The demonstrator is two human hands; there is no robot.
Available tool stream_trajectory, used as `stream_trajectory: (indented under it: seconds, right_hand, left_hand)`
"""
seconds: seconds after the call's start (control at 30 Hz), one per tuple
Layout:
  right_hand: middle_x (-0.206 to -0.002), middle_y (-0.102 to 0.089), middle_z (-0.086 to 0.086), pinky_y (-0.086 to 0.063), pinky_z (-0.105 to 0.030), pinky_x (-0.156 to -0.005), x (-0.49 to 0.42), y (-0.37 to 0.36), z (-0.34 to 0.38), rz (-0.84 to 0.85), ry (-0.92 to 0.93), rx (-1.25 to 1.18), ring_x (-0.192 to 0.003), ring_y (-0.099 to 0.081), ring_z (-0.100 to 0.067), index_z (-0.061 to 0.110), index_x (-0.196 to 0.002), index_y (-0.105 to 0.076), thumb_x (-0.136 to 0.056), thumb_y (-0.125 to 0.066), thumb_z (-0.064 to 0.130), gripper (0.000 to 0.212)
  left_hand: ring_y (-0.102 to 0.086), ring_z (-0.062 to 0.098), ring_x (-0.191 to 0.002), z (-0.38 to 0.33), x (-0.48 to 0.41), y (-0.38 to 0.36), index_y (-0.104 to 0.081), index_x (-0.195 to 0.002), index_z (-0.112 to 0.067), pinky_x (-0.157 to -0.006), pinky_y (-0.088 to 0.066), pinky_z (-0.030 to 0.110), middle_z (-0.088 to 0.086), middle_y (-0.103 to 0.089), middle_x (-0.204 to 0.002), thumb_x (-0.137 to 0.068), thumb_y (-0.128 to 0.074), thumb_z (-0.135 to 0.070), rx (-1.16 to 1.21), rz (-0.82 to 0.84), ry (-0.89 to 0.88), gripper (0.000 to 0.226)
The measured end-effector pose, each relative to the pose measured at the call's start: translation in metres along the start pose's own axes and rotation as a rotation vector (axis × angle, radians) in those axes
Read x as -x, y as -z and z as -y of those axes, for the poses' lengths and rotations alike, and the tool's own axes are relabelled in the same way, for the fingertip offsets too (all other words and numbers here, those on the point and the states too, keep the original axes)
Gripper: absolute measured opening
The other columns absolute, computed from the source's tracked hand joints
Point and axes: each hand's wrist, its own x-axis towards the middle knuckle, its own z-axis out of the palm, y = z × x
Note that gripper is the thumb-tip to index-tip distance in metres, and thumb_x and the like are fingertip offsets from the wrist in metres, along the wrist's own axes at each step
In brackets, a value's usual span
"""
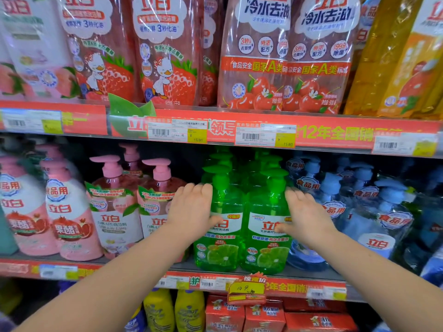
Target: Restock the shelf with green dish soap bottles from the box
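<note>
Two green dish soap bottles with pump tops stand side by side at the front of the middle shelf (311, 275), the left one (221, 250) and the right one (267, 250). More green bottles stand in rows behind them. My left hand (191, 212) presses against the left side of the left bottle, thumb across its label. My right hand (304, 216) presses against the right side of the right bottle, thumb on its label. Both hands squeeze the pair between them. The box is out of view.
Pink pump bottles (115, 207) crowd the shelf to the left, blue wrapped bottles (374, 212) to the right. Refill pouches (285, 56) fill the shelf above. Yellow bottles (175, 310) and red cartons (244, 315) sit below. A price tag (247, 289) hangs from the shelf edge.
</note>
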Motion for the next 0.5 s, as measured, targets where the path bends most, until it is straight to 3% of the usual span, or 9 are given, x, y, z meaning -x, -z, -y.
stream_trajectory:
  seconds: [0.23, 0.37, 0.5]
  right_hand:
    - [-0.148, -0.032, -0.007, -0.041, -0.040, -0.103, 0.004, 0.004, 0.014, 0.001, -0.105, 0.069, -0.133, -0.036, -0.025, 0.010, -0.146, -0.016, -0.076, -0.071, 0.048, 0.097]
    - [-0.155, -0.019, -0.008, -0.039, -0.045, -0.106, 0.016, 0.005, 0.026, -0.054, -0.186, 0.079, -0.139, -0.028, -0.028, 0.012, -0.150, -0.002, -0.078, -0.067, 0.049, 0.103]
    - [-0.160, -0.003, -0.006, -0.024, -0.045, -0.114, 0.052, 0.003, 0.035, -0.096, -0.161, 0.061, -0.146, -0.013, -0.029, 0.018, -0.151, -0.002, -0.087, -0.057, 0.048, 0.089]
  left_hand:
    - [-0.044, 0.026, -0.120, 0.001, 0.001, 0.001, -0.036, -0.132, -0.008, -0.101, -0.034, 0.037, 0.008, -0.050, -0.132, -0.082, -0.056, -0.058, -0.011, 0.036, -0.033, 0.073]
    - [-0.043, 0.028, -0.123, 0.006, 0.001, 0.003, -0.034, -0.134, -0.007, -0.103, -0.032, 0.040, 0.010, -0.047, -0.136, -0.080, -0.054, -0.062, 0.001, 0.084, -0.084, 0.080]
    - [-0.026, 0.031, -0.139, 0.015, 0.007, 0.008, -0.013, -0.149, -0.007, -0.117, -0.016, 0.043, 0.016, -0.020, -0.156, -0.080, -0.053, -0.063, 0.062, 0.120, -0.130, 0.097]
